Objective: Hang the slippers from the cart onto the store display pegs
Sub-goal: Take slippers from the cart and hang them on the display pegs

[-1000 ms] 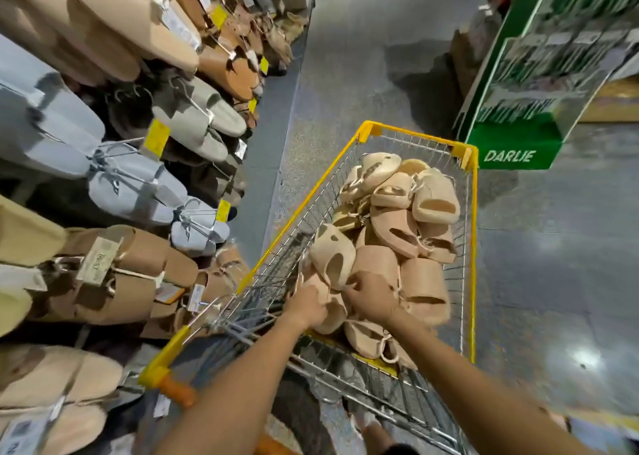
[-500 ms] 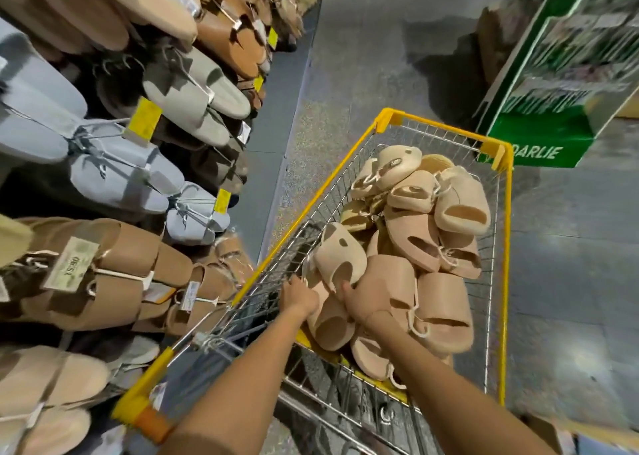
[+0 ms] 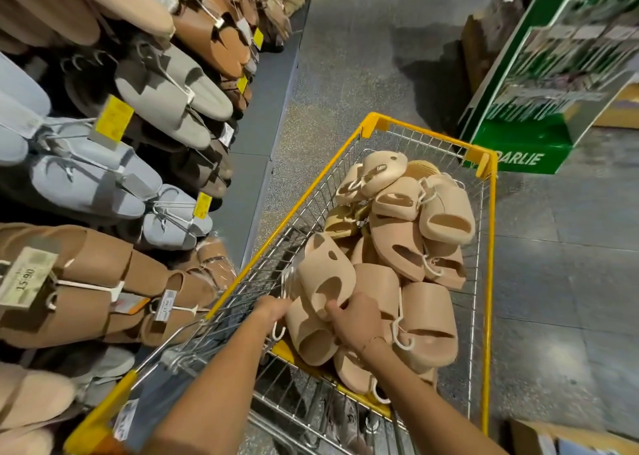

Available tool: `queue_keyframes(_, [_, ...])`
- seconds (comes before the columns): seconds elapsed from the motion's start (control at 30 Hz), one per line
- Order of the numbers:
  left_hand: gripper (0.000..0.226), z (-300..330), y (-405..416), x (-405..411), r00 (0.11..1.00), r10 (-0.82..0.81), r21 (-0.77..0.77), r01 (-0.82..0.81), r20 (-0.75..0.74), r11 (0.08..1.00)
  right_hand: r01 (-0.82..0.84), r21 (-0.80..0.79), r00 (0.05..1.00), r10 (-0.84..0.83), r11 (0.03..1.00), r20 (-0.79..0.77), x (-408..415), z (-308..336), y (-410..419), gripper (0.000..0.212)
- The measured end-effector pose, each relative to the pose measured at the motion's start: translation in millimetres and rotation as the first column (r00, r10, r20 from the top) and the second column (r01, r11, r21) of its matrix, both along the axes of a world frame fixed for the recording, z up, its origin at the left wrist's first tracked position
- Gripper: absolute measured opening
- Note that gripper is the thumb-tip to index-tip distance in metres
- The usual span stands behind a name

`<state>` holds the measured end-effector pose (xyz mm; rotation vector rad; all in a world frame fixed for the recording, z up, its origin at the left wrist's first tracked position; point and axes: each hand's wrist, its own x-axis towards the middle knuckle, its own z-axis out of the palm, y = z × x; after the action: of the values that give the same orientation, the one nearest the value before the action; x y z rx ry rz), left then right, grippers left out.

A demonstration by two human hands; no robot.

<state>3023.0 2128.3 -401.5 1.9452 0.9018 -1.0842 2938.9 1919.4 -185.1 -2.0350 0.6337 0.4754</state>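
Left hand (image 3: pixel 275 311): fingertips are hidden behind the near beige slippers (image 3: pixel 323 302); what is gripped cannot be told. Right hand (image 3: pixel 356 321): fingers are curled under the same pair, tips concealed. Lower slippers in the cart (image 3: pixel 428 133) are buried beneath the pile. Price tag (image 3: pixel 26 276) print is partly blurred. Green display stand (image 3: pixel 539 108) is cut off at the top and right edges, its first letter hidden behind the cart corner. Display pegs are largely masked by hung footwear.

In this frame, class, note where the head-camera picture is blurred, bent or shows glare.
Head view: the green display stand smears with motion blur; wide-angle distortion bows the hanging slippers outward; soft glare sits on the floor; the cart stays fairly sharp.
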Motion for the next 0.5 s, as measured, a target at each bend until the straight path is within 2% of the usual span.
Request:
queue_keyframes(0.1, [0.041,66.3,-19.0,-4.2,0.991,-0.127,-0.011,0.128,0.04,0.992,0.032,0.027,0.999,-0.032,0.999,0.004,-4.7,3.1,-1.7,0.039])
queue_keyframes(0.23, [0.02,133.9,-34.1,-10.5,0.981,-0.168,-0.119,0.179,0.098,0.977,0.058,0.024,0.998,-0.059,0.998,0.026,-9.9,11.6,-8.3,0.045])
queue_keyframes(0.37, [0.022,168.5,-33.3,-11.9,0.961,-0.192,-0.095,0.214,0.199,0.972,0.128,0.062,0.991,-0.129,0.99,0.025,-18.4,18.5,-22.0,0.048])
queue_keyframes(0.5, [0.027,186.4,-38.6,-10.3,0.958,-0.074,-0.166,0.124,0.278,0.978,0.229,0.145,0.971,-0.237,0.962,0.034,-28.9,29.2,-30.2,0.043])
